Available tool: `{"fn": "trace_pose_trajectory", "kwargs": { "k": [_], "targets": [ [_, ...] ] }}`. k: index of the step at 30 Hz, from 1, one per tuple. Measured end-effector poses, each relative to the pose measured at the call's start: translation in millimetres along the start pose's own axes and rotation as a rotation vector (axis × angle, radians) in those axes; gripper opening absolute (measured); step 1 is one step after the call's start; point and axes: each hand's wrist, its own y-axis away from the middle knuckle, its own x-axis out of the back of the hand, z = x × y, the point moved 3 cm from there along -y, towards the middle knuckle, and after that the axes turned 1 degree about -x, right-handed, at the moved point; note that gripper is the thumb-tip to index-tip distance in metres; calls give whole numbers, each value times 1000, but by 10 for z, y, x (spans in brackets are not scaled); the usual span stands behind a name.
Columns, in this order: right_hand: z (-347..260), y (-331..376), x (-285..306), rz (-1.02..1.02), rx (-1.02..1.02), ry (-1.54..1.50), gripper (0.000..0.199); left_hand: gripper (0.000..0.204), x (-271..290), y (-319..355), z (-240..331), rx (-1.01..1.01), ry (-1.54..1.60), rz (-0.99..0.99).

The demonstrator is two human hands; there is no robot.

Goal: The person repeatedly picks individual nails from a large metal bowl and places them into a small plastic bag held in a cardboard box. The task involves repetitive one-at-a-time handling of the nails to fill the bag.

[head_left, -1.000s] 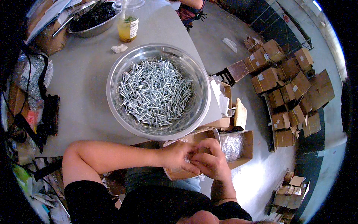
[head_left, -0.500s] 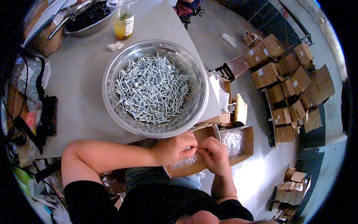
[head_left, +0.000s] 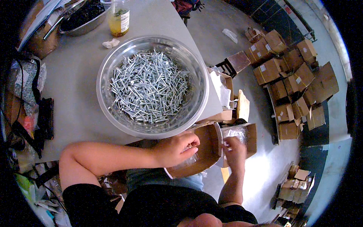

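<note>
A clear bowl (head_left: 106,117) full of silver screws (head_left: 151,89) stands on the grey table in front of me. My left hand (head_left: 177,149) is just below its near rim, over an open cardboard box (head_left: 209,145). Its fingers are curled closed, and whatever they hold is too small to make out. Clear plastic bags (head_left: 187,162) lie in that box, partly behind the hand. To the right, my right hand (head_left: 235,152) is at the edge of a second box (head_left: 251,140) holding clear plastic packets (head_left: 236,133). Its fingers are bent together and slightly blurred; their contents are hidden.
A cup of yellow drink (head_left: 119,22) and a crumpled tissue (head_left: 110,43) stand beyond the bowl, near a dark-filled basin (head_left: 81,24). Bagged screws (head_left: 30,85) lie at the left. Stacked cartons (head_left: 291,83) and a small stool (head_left: 237,63) occupy the floor at right.
My hands, which met at the fingertips over the near box, are now apart. The right has moved right to the second box; the left stays below the bowl.
</note>
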Motion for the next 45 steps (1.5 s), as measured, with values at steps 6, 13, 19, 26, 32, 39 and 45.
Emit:
{"fn": "trace_pose_trajectory", "kwargs": {
  "k": [6,13,19,26,32,39,45],
  "targets": [
    [-214,44,-922,-296,362,-6,26,22,-208,195,-370,-98,-505,-129],
    [-220,64,-875,-296,394,-11,24,33,-177,163,-316,-34,-483,-240],
    [-841,128,-302,-167,560,-368,18,20,-63,33,-79,-25,-188,-79],
    [-1071,-127,189,-44,643,-361,27,14,-88,18,-178,-162,-152,77],
    [-1876,-603,448,9,838,-250,22,14,-48,77,-19,-75,-175,12],
    [-2550,-963,-24,-193,1077,-117,30,23,-91,68,-19,-15,-138,-105],
    [-2646,-1004,-132,-252,1052,-34,22,25,-92,36,-84,12,-39,-139]
  ]
}}
